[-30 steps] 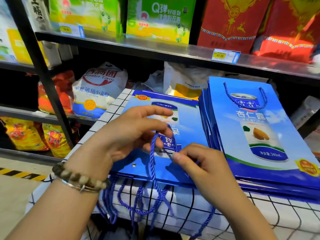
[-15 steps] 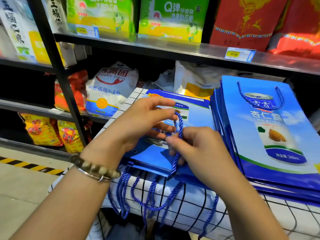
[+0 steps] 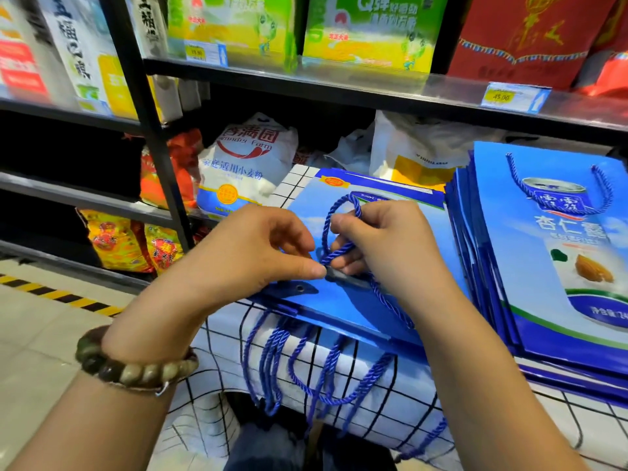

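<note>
Black metal shelving rack (image 3: 339, 93): stands behind the worked bag and is not involved in the step.

White cloth with black grid lines (image 3: 390, 402): lies beneath the worked bag and hangs down off its near edge.

Stack of glossy blue paper gift bags (image 3: 543, 266): lies just right of the worked bag, with handles already fitted.

Worked item, a flat blue paper gift bag (image 3: 343, 307): lies face up on the cloth with its mouth towards the person.

Left hand (image 3: 251, 253): over the bag's near left part. Its fingers are curled, and thumb and forefinger are closed in a pinch on the blue twisted cord (image 3: 324, 229) low down.

Right hand (image 3: 384, 246): over the bag's middle, curled round the cord's upper loop, which stands up off the bag.

Small metal eyelet (image 3: 299, 287): near the bag's mouth, unthreaded. Whether there is a second hole under the hands cannot be determined.

Assessment: the cord is apparently being knotted or fed for the handle.

Recommendations:
- Keep the left pinch close to the cord's end so the twist does not fray.
- Draw the slack through with the right hand evenly, not by jerking, which could tear the paper at the hole.
- Keep the bag flat.
- Keep this cord clear of the loose blue handles (image 3: 272, 362) dangling below the bag's mouth.
</note>
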Demonstrator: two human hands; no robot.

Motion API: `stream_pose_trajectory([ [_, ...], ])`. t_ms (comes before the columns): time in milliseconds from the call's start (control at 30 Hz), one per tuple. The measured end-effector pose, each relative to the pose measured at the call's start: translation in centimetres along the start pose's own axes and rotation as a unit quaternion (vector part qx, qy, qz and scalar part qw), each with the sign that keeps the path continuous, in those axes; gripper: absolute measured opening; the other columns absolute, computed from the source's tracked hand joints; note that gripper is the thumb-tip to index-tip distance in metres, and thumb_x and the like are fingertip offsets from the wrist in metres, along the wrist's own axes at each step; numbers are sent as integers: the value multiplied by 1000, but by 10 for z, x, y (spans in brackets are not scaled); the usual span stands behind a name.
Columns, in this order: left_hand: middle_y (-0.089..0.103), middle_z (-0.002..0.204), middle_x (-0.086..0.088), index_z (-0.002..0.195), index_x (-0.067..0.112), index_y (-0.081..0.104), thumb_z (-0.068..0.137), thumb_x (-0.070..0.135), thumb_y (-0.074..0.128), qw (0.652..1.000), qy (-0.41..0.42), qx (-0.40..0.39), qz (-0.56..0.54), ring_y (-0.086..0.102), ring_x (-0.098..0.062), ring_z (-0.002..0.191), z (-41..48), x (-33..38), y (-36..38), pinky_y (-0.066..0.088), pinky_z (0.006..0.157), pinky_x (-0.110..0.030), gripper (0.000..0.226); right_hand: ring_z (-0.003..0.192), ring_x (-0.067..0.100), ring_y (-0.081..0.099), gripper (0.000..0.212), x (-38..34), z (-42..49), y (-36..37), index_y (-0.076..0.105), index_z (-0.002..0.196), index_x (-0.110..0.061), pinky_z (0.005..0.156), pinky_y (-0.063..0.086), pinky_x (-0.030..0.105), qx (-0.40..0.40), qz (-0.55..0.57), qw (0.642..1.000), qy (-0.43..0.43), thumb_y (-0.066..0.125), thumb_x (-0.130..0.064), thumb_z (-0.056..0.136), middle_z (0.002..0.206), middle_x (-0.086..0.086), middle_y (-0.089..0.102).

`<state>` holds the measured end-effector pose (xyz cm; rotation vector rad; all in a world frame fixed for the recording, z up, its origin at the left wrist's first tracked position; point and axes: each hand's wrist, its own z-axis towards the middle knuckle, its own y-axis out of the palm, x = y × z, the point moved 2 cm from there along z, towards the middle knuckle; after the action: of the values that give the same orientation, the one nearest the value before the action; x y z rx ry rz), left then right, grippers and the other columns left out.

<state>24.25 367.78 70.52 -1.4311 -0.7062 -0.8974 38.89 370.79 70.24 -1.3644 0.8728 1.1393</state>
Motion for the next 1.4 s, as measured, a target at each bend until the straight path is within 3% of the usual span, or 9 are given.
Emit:
stream_pose_trajectory([
  [233, 67, 57, 2, 67, 17, 70, 70, 25, 75, 995, 24, 0, 93, 56, -1, 51, 5, 2, 12, 42, 52, -13, 10, 52, 21, 64, 19, 0, -3, 2, 62, 73, -6, 52, 53, 30, -24, 39, 999, 28, 59, -17, 87, 63, 8, 65],
  [367, 66, 51, 2, 64, 13, 69, 76, 15, 71, 998, 11, 24, 48, 55, 0, 45, 3, -5, 1, 42, 48, -9, 12, 71, 15, 65, 33, 5, -18, -9, 65, 101, -18, 72, 54, 36, 26, -118, 992, -43, 68, -39, 76, 78, -2, 67],
  [467, 66, 53, -1, 62, 13, 68, 76, 13, 71, 999, -1, 35, 14, 55, -3, 45, -1, -12, -6, 44, 50, -12, 13, 97, 7, 57, 42, 9, -45, -9, 62, 110, -29, 87, 46, 30, -88, -355, 924, -109, 66, -48, 73, 104, -14, 63],
  [533, 66, 53, -2, 62, 13, 67, 77, 14, 69, 1000, -12, 16, 7, 53, -4, 46, -5, -13, -5, 42, 49, -13, 15, 110, 6, 50, 38, 15, -55, -5, 58, 114, -33, 91, 43, 27, -128, -439, 876, -153, 62, -48, 79, 119, -18, 56],
  [700, 67, 55, 1, 64, 10, 65, 80, 9, 66, 998, -22, -35, -48, 52, -3, 48, -11, -8, 1, 43, 49, -10, 17, 75, 12, 68, 17, 22, -64, -6, 69, 82, -28, 54, 54, 27, -47, -459, 845, -271, 62, -37, 69, 86, -13, 70],
  [967, 62, 51, 5, 53, 18, 58, 85, 13, 61, 998, -13, -57, 33, 47, 2, 45, -14, -4, 8, 37, 48, -9, 32, 71, 12, 68, 13, 21, -69, -12, 68, 75, -26, 52, 56, 28, -31, -460, 840, -284, 60, -35, 71, 78, -11, 70],
  [1233, 40, 46, 4, 56, 7, 48, 84, 18, 60, 986, -11, -62, 153, 35, -7, 43, -5, -3, 14, 28, 44, -19, 32, 65, 19, 67, 23, 23, -70, -14, 67, 73, -22, 49, 54, 31, 5, -472, 827, -306, 49, -35, 79, 72, -6, 70],
  [1333, 53, 57, 6, 63, 18, 54, 84, 25, 61, 971, 41, -63, 229, 46, -4, 55, -4, 6, 16, 34, 53, -17, 24, 58, 28, 64, 19, 25, -68, -19, 66, 71, -18, 47, 52, 33, 61, -475, 818, -320, 51, -25, 81, 66, -1, 68],
  [1400, 63, 69, 8, 70, 26, 56, 82, 18, 64, 980, 78, -42, 178, 57, -5, 66, -3, 13, 17, 43, 65, -15, 17, 58, 29, 65, 22, 24, -67, -25, 69, 77, -18, 47, 53, 35, 99, -451, 825, -327, 49, -27, 83, 69, 0, 70],
])
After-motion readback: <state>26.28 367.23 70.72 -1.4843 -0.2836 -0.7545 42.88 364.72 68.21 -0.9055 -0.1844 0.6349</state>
